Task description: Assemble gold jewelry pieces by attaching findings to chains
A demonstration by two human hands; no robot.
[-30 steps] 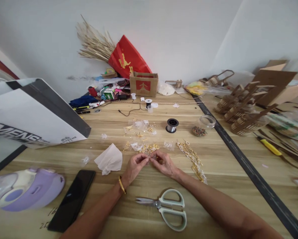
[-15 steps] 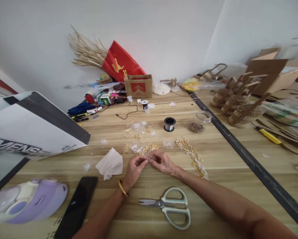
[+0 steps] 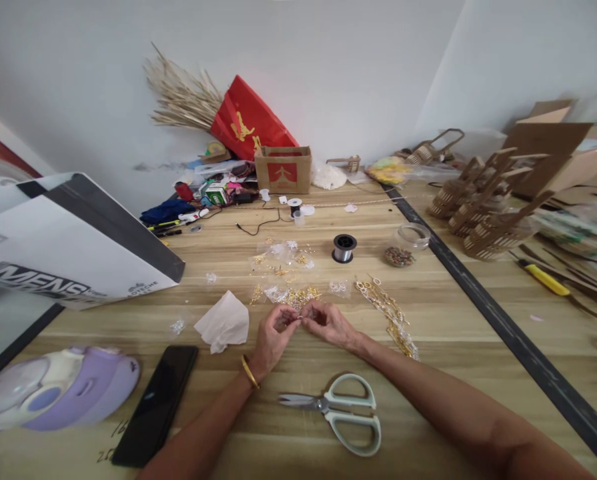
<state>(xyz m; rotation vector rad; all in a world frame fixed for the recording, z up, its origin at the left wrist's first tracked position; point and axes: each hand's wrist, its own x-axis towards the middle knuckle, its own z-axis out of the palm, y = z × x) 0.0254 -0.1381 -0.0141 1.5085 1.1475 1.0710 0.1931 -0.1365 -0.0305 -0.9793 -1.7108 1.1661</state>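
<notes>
Head camera shows the fingers of your left hand (image 3: 272,338) and your right hand (image 3: 332,327) pinching one small piece (image 3: 299,317), too tiny to identify. It is between your hands, close to the golden bits (image 3: 304,295); the scissors (image 3: 321,404) lie nearer to you.

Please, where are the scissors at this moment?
In the head view, the scissors lie low, slightly right of the middle, below the left hand and right hand, with the black smartphone to their left.
</notes>
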